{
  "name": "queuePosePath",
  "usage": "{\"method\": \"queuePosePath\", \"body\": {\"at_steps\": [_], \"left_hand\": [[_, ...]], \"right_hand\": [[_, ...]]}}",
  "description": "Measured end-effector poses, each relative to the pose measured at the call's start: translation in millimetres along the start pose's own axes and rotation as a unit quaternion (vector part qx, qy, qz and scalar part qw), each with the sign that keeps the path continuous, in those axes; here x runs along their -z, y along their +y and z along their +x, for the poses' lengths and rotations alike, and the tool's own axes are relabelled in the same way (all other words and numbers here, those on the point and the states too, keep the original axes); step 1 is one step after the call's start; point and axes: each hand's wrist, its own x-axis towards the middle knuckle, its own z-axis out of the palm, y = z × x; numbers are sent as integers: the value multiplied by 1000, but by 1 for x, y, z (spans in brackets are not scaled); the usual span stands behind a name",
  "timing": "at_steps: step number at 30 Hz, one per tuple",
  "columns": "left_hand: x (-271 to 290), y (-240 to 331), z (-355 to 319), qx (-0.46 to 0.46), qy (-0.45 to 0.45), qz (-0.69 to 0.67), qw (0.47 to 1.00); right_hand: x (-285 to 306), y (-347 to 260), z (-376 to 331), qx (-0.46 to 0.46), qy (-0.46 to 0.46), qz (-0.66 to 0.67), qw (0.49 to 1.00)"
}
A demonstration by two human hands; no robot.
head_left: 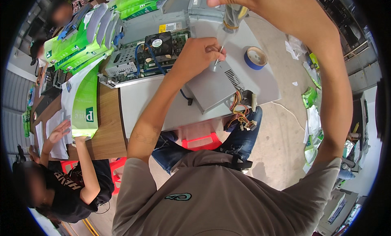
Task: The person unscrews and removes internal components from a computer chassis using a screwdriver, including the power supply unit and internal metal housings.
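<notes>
My left hand (199,56) is closed, with thumb and fingers pinched round the thin lower part of what looks like a screwdriver with a clear handle (233,22). My right hand (252,3) is at the top of that handle; its thumb sticks out to the left and most of its fingers are hidden or cut off. The tool slants down over a silver power supply box (211,91), and I cannot tell whether its tip touches. A bundle of coloured cables with connectors (242,109) hangs from the box's right side.
An opened computer case (122,62) with a black fan (159,44) lies to the left. A blue tape roll (255,58) sits at the right. Green-and-white packages (83,44) are stacked far left. Another person (77,183) sits at the lower left, hands near a package.
</notes>
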Motion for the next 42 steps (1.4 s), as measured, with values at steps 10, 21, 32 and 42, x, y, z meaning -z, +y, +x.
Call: {"method": "queuePosePath", "body": {"at_steps": [10, 21, 32, 42], "left_hand": [[-9, 6, 1, -56, -18, 10, 998], [-6, 0, 3, -8, -26, 17, 999], [-6, 3, -2, -36, 48, 103, 993], [-12, 1, -3, -30, -19, -61, 998]], "right_hand": [[1, 20, -17, 100, -7, 175, 979], [-24, 8, -16, -12, 153, 66, 986], [-30, 38, -1, 262, 133, 265, 918], [-19, 36, -10, 269, 89, 177, 942]]}}
